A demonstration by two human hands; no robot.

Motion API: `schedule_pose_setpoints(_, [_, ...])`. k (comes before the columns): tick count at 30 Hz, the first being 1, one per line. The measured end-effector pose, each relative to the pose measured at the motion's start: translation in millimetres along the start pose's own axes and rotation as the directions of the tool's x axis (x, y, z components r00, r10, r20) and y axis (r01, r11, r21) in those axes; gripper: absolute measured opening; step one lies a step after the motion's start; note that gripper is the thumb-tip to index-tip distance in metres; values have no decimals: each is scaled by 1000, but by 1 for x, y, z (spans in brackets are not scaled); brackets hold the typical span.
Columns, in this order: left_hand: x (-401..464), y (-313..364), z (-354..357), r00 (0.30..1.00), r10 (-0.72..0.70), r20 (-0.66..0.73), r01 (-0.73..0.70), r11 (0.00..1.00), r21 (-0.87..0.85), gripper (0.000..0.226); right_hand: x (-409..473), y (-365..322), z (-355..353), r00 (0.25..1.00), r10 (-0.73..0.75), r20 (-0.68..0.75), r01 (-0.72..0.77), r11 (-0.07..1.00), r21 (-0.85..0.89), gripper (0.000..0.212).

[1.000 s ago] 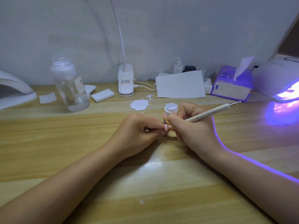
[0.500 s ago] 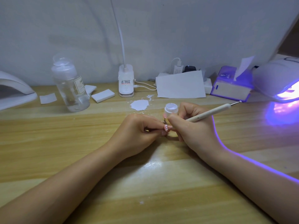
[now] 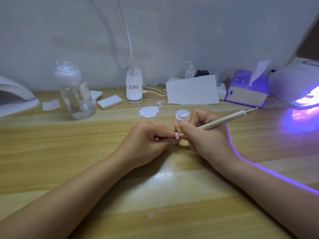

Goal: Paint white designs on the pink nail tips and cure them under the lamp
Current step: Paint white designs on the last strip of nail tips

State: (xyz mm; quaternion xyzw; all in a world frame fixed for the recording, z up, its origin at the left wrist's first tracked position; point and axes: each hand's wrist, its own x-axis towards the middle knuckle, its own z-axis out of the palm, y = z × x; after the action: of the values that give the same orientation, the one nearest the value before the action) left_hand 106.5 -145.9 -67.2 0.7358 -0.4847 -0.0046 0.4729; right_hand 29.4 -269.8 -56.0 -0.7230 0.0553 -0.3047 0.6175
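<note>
Just in front of the small paint jar [image 3: 182,115], the left hand [image 3: 146,144] rests on the worktop [image 3: 69,152] with curled fingers pinching one pink nail tip [image 3: 177,135] (white dots show on it), while the right hand [image 3: 207,138] grips one dotting pen [image 3: 224,120] like a pencil, its working end at the tip. Two curing lamps stand on the worktop: a lit lamp [image 3: 296,83] far right of the jar, an unlit lamp [image 3: 15,95] far left.

soft even light; violet lamp [image 3: 298,87] glare right; edges warped
</note>
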Motion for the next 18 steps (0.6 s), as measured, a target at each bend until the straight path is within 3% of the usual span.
schedule_pose_setpoints(18, [1,0,0,1000,12,8,-12,1000,7,9,1,0,1,1000,20,-5,-20,999,39,41])
